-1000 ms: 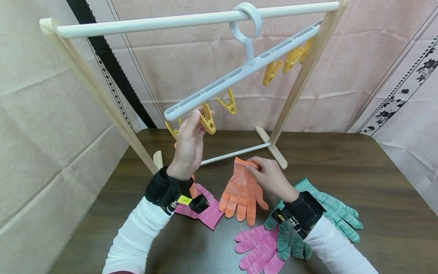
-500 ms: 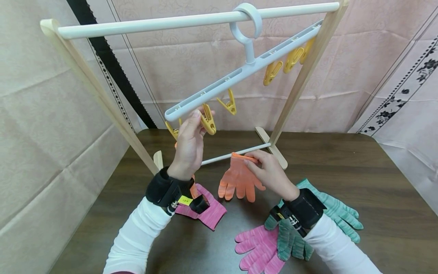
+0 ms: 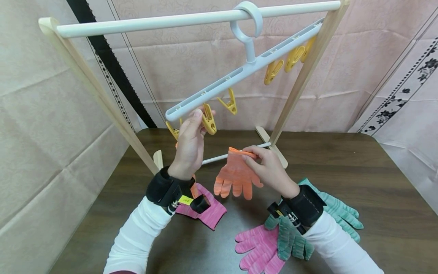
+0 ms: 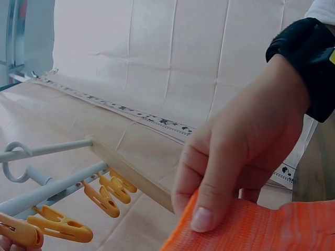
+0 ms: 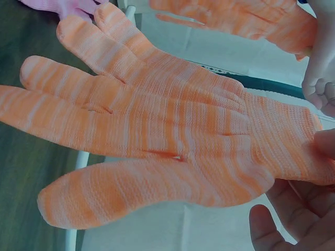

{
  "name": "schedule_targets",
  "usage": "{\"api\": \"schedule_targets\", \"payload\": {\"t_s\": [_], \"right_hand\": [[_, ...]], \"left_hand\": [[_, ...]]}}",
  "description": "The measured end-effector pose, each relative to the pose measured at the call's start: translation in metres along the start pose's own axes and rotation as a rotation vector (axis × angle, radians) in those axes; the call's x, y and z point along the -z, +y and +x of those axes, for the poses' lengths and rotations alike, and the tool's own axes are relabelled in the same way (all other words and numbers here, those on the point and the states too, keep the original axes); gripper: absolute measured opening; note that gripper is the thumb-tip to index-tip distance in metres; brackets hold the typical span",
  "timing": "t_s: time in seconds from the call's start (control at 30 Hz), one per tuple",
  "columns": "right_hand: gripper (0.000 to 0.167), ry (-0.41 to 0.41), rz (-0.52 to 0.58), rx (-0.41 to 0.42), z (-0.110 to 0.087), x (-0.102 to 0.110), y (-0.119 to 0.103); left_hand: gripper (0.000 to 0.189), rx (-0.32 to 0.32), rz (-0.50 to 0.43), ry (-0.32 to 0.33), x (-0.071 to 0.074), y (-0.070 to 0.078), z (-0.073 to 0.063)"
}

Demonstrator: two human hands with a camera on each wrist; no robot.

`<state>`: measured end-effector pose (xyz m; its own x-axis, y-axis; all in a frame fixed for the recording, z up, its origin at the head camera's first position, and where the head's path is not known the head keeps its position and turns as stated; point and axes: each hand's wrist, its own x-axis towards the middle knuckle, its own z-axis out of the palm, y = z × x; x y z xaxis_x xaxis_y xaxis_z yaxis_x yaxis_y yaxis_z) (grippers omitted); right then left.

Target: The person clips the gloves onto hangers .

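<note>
At nine o'clock from my right hand [image 3: 268, 169], which pinches its cuff [image 3: 236, 155], hangs the orange glove [image 3: 236, 175] (long axis twelve to six), while the clip [image 3: 210, 122] my left hand [image 3: 189, 145] pinches sits higher, at ten o'clock.

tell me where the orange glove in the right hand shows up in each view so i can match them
Head: the orange glove is just right of centre, below the tilted hanger.
Left wrist: only part of it shows, at the bottom right.
Right wrist: it fills the middle, fingers toward the left, below another orange glove.
Shared landmark: the right hand, gripping its cuff.
</note>
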<state>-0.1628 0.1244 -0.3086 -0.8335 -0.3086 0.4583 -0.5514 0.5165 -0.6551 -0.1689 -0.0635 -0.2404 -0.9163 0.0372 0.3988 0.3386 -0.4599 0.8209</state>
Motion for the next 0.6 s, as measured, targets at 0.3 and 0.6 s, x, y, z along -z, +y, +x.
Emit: {"api": "schedule_targets", "payload": {"t_s": [0.3, 0.6], "right_hand": [[0.017, 0.014, 0.005, 0.045, 0.005, 0.003, -0.008], [0.017, -0.012, 0.034, 0.042, 0.008, 0.005, -0.015]], "left_hand": [[0.023, 0.024, 0.009, -0.011, -0.002, -0.002, 0.000], [0.034, 0.035, 0.038, -0.032, -0.005, -0.004, -0.003]]}}
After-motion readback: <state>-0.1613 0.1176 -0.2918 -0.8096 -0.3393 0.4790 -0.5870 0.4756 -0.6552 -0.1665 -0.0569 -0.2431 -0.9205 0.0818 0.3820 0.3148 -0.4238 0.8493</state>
